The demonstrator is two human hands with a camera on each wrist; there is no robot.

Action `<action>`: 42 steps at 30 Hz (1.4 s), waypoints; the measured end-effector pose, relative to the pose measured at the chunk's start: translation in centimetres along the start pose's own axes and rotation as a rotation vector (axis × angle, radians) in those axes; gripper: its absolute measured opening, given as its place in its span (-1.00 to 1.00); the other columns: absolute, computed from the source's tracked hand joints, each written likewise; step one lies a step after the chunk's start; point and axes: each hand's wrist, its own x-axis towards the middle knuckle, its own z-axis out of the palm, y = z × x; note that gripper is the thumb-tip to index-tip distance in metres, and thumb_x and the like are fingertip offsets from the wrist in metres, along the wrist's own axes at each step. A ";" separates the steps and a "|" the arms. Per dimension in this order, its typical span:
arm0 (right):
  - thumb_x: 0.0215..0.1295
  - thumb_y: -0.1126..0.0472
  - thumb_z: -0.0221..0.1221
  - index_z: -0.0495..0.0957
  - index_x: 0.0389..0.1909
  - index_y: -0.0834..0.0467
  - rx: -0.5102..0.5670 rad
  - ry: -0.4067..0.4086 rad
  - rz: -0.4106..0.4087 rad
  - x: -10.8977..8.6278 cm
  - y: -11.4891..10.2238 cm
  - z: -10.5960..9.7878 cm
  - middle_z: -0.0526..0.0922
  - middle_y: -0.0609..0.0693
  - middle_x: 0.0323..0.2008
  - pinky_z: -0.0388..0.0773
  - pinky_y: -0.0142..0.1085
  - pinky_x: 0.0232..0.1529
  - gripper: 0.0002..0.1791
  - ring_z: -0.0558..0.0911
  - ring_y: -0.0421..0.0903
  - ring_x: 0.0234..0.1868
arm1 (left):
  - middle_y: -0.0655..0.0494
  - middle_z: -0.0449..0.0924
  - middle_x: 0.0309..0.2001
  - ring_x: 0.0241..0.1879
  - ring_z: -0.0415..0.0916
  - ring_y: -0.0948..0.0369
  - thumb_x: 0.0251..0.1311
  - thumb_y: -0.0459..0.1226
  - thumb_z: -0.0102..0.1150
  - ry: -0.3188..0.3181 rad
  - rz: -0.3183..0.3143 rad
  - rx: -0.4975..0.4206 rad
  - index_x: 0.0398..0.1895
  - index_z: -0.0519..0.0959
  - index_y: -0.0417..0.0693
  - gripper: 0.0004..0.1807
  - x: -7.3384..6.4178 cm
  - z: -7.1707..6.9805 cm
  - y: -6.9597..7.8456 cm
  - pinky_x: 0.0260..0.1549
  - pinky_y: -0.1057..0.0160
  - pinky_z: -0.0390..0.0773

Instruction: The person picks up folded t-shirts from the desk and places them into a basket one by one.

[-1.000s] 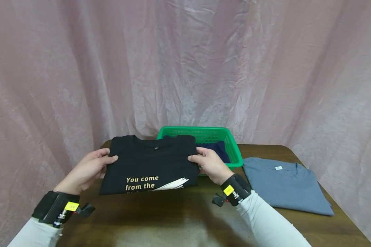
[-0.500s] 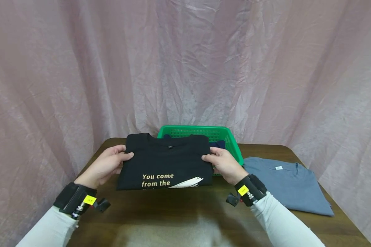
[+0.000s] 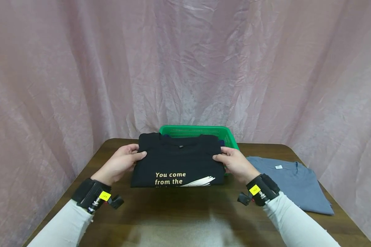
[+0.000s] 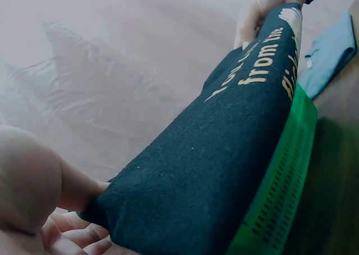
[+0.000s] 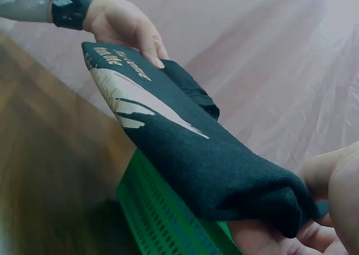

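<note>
A folded black T-shirt (image 3: 179, 161) with pale lettering and a white brush-stroke print hangs level above the table. At its left edge my left hand (image 3: 120, 164) pinches the cloth, thumb on top and fingers underneath. The right edge is pinched the same way by my right hand (image 3: 236, 164). Behind and partly beneath the shirt stands a green plastic basket (image 3: 232, 138), whose front is mostly hidden in the head view. Both wrist views show its perforated side (image 4: 280, 193) below the cloth. A bit of dark blue cloth (image 3: 222, 142) shows inside the basket.
A folded grey-blue T-shirt (image 3: 292, 183) lies on the right of the brown wooden table (image 3: 185, 219), beyond my right forearm. A pink curtain (image 3: 185, 61) hangs close behind the table's back edge.
Both hands have carried the black T-shirt to the right, so it now sits in front of the basket and covers more of it. The basket and grey-blue shirt stay put.
</note>
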 end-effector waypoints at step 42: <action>0.73 0.18 0.06 0.33 0.61 0.30 -0.210 0.309 0.100 7.6 -1.4 -4.8 0.69 0.23 0.24 0.68 -0.41 -0.12 -0.43 0.72 -0.27 -0.21 | -0.29 0.50 0.48 0.34 0.58 -0.05 0.69 -0.26 0.01 0.196 -0.100 -0.006 0.62 0.29 -0.40 -0.41 11.8 4.7 2.0 0.44 0.00 0.57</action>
